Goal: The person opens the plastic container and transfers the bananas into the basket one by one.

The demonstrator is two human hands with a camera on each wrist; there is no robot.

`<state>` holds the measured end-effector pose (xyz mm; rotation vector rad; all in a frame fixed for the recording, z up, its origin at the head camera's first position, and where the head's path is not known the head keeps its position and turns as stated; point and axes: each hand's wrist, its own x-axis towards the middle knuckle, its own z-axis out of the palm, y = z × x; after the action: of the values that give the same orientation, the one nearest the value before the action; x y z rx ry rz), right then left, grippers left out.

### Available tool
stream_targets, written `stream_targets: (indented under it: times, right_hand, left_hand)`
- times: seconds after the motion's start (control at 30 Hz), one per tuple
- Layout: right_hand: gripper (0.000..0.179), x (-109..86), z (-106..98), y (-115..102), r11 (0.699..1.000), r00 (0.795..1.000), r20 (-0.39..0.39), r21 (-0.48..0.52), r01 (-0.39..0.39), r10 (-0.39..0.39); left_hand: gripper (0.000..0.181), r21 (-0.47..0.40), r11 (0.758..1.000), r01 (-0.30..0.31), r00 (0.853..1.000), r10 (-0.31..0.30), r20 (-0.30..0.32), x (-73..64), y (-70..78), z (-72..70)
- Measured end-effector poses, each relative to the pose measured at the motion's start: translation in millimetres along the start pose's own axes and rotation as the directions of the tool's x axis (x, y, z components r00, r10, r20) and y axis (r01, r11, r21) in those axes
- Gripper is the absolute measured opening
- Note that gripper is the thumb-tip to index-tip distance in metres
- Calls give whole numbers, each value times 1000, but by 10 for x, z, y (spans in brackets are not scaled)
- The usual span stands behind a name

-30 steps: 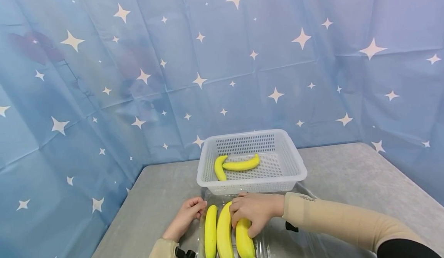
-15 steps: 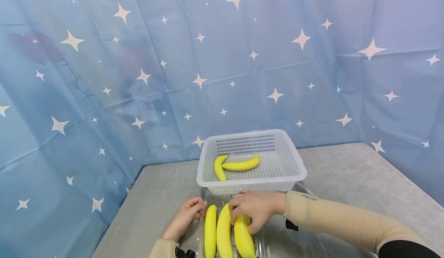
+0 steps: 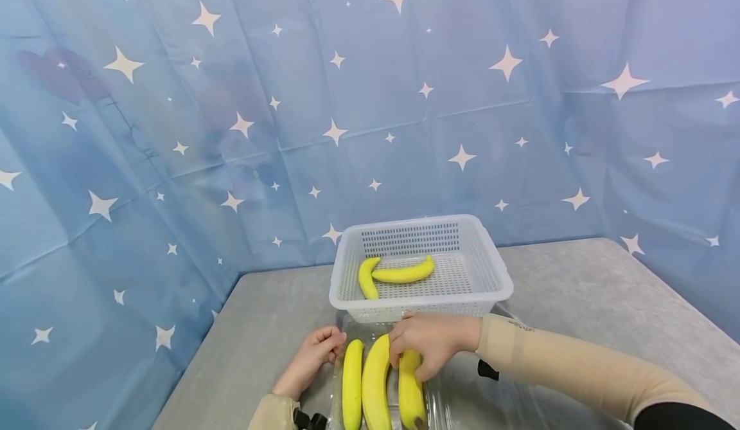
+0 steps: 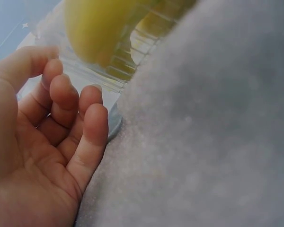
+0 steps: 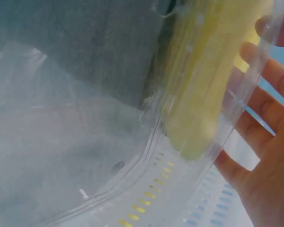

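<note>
Three yellow bananas lie side by side in a clear plastic box: a left banana, a middle banana and a right banana. My right hand grips the upper end of the right banana from above, thumb on its right side. In the right wrist view the banana shows through clear plastic, fingers of my right hand beyond it. With thumb and forefinger my left hand pinches the left edge of the clear plastic box; the other fingers are loosely curled.
Behind the box stands a white perforated basket holding two bananas. Clear plastic spreads over the grey table to the right of the box. A blue star-patterned cloth hangs behind the table.
The right banana has turned straighter, its upper end shifting slightly right and away from the middle banana. My right hand has moved slightly with it. The left hand keeps its hold.
</note>
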<state>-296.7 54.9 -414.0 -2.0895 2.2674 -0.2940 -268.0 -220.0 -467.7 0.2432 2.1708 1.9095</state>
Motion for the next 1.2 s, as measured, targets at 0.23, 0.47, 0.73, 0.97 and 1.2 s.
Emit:
stream_targets:
  times: [0.23,0.47,0.73,0.97,1.2]
  right_hand:
    - [31,28,1,8,999,1000,25,40,14,-15]
    - [32,84,55,5,999,987,162,53,-12,4]
    - [31,133,36,-38,1000,973,229,16,-8,4]
    - [30,144,20,-39,1000,962,273,14,-18,13]
    - [29,148,-46,-35,1000,963,269,9,-10,7]
  left_hand:
    - [23,1,1000,-5,1000,5,-8,-18,13,-13]
    - [23,-8,1000,-10,1000,10,-3,-20,-11,-16]
    - [23,-5,1000,-12,1000,12,-7,-20,-21,0]
    - [23,-6,1000,-2,1000,2,1,-10,-18,16]
    - [23,-8,1000,-2,1000,2,6,0,-1,5]
